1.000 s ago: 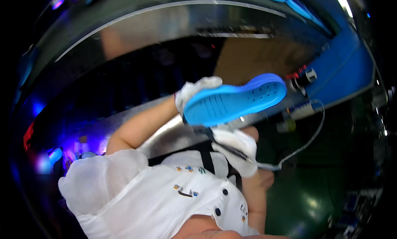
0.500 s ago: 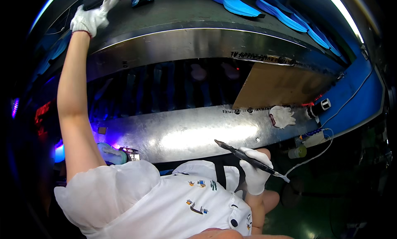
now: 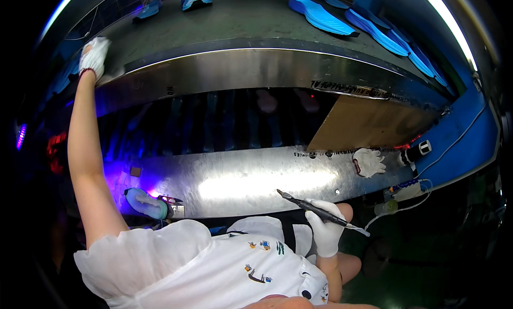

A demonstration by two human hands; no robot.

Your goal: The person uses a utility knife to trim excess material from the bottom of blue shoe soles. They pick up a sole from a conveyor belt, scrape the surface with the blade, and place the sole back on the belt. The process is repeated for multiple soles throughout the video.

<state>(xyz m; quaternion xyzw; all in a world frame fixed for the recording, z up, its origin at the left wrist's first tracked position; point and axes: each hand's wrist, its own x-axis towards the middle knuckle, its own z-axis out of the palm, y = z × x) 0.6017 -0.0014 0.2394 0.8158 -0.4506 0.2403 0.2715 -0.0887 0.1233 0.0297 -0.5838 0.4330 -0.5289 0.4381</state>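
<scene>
My left hand [image 3: 93, 57], in a white knitted glove, is stretched out at the left end of the dark conveyor belt [image 3: 235, 26], close to its metal edge. Its fingers are smeared by motion, and whether they hold anything is unclear. Blue shoe soles [image 3: 67, 76] lie in shadow just left of it. Down at the right, my right hand [image 3: 327, 229], also gloved in white, is closed round a black pen-shaped tool [image 3: 312, 208]. The tool's brown tip points up and left over the metal shelf's front edge; a white cord leaves its rear end.
Several blue soles [image 3: 323, 16] lie on the belt's right side, another blue piece [image 3: 195, 0] farther left. The metal shelf [image 3: 256, 175] below carries a spare white glove [image 3: 368, 162], a black-and-white cylinder [image 3: 416, 152] and a pale blue sole [image 3: 145, 203]. A cardboard sheet [image 3: 368, 122] leans behind.
My left hand has drawn back from over the belt, moving left and nearer. The view has shifted slightly, showing more of the pale sole. My right hand still grips the pen-shaped tool.
</scene>
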